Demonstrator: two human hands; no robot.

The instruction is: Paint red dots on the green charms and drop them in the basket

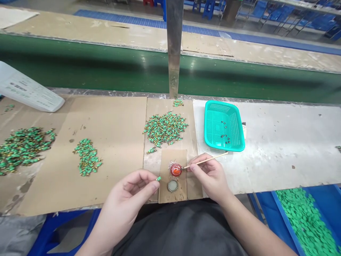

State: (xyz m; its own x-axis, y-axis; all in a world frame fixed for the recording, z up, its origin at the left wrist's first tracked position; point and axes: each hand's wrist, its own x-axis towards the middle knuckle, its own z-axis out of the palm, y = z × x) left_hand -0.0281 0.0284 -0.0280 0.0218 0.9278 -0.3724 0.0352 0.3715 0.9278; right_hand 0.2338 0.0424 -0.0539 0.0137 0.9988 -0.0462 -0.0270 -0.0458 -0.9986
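Between thumb and forefinger, my left hand (138, 186) pinches a small green piece (158, 178). My right hand (209, 174) grips a thin wooden stick (210, 159), whose tip touches the edge of a round cap of glossy red-orange liquid (176, 169). Just below that cap lies a second round cap with a pale inside (172, 185). Both caps rest on a small cardboard piece (165, 160). Beyond them spreads a pile of small green and gold pieces (165, 128).
A teal basket (238, 137) holding several tiny dark pieces stands at the right. More green piles (87, 156) lie left, near a white plastic container (29, 89). A metal post (174, 46) rises behind. Green discs (306, 220) fill a blue tray at lower right.
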